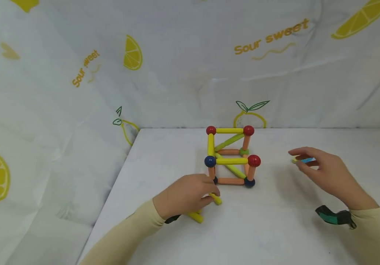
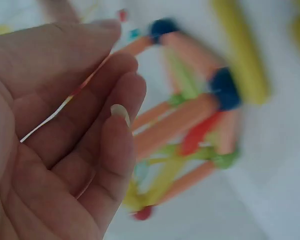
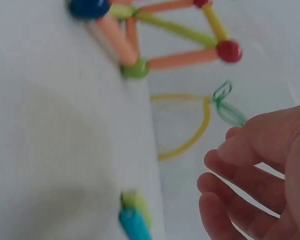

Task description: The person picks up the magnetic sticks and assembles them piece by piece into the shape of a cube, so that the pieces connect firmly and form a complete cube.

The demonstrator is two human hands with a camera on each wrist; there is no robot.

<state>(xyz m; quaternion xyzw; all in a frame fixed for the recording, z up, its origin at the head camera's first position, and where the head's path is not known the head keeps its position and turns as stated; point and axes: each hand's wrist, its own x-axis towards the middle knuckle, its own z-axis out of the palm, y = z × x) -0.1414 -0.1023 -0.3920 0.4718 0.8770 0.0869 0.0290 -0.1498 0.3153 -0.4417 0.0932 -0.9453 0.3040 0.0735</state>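
Observation:
A box-shaped frame of magnetic sticks and balls stands on the table, with yellow top sticks (image 1: 232,161), orange lower sticks (image 1: 231,181), and red balls (image 1: 254,161) and blue balls (image 1: 210,161) at corners. Just in front of its left near corner is my left hand (image 1: 186,195), over a loose yellow stick (image 1: 217,200). In the left wrist view its fingers (image 2: 121,145) bend loosely with nothing visible between them. To the frame's right, my right hand (image 1: 325,173) hovers by a blue stick (image 1: 307,160) and a yellow-green stick (image 3: 135,199); its loosely bent fingers hold nothing visible.
More yellow sticks (image 1: 195,217) lie under the left wrist, partly hidden. A white cloth (image 1: 183,73) with lemon prints hangs behind and left of the white table (image 1: 259,228). A black and green strap (image 1: 333,217) is at the right wrist.

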